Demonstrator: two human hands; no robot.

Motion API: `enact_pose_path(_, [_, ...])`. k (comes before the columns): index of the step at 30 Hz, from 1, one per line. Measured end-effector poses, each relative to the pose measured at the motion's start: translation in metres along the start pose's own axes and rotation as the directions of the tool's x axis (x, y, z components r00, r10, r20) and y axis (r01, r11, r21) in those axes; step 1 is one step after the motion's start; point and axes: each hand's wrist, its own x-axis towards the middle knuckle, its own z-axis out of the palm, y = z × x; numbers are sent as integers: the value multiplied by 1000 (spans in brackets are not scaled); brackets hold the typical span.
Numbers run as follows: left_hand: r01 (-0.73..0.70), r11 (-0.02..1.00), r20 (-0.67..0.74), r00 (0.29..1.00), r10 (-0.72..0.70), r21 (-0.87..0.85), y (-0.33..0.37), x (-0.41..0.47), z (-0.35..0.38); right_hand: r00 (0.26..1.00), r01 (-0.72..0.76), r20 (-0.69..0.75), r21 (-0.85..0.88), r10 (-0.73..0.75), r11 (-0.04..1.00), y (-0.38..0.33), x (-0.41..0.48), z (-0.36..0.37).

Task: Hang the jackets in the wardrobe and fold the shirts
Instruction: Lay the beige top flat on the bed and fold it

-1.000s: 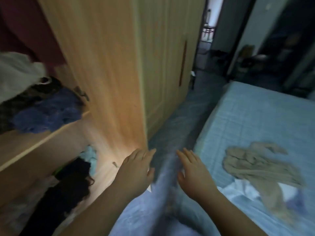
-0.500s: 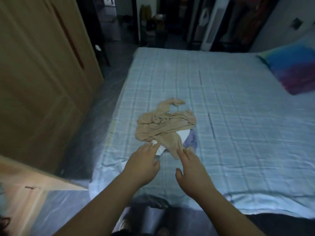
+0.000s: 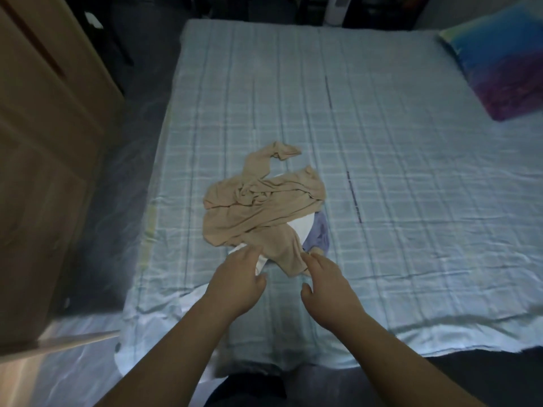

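Head view, the only one: a beige shirt (image 3: 264, 207) lies crumpled on the bed (image 3: 411, 186), toward its near left part, with one sleeve trailing away and another hanging toward the person. It sits on top of a white cloth (image 3: 301, 233) and a purple cloth (image 3: 318, 235), both mostly covered. The left hand (image 3: 238, 277) is stretched forward with straight, relaxed fingers that reach the near edge of the pile where the white cloth peeks out; it grips nothing. The right hand (image 3: 330, 284) is likewise spread and empty, its fingertips at the end of the near sleeve, touching or just short of it; I cannot tell which. The shirt looks thin, soft and light, so it should lift with almost no effort, but it will sag, twist and drag the cloths below if pulled from the middle. A better hold, I judge, is a pinch at each shoulder seam or at the two hem corners, then a shake to open it flat on the sheet before folding. The fabric seems slightly slick, so a firm pinch matters more than strength. The wardrobe (image 3: 44, 142) stands at the left, just beside the bed, and a pillow (image 3: 499, 63) lies at the far right corner, well apart from the pile.
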Motion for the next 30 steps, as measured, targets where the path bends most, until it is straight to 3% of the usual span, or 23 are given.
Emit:
enact_pose_path(9, [117, 991, 71, 991, -113, -67, -78, 136, 10, 989, 26, 151, -171, 0, 985, 24, 153, 42])
enact_pose_path(13, [205, 973, 129, 973, -191, -105, -113, 172, 42, 956, 42, 290, -238, 30, 970, 32, 215, 75])
enact_pose_path(21, [254, 958, 153, 960, -233, -134, -163, 209, 98, 957, 82, 291, -296, 8, 952, 55, 294, 114])
enact_pose_path(24, [269, 958, 161, 946, -282, 99, -172, 218, 102, 964, 76, 263, -402, 36, 912, 61, 303, 114])
enact_pose_path(26, [258, 933, 134, 945, -297, 251, -173, 222, 97, 959, 58, 279, -386, 56, 921, 60, 306, 108])
enact_pose_path(30, [218, 958, 19, 974, -226, 186, -171, 221, 84, 966, 31, 254, -329, 57, 944, 55, 298, 91])
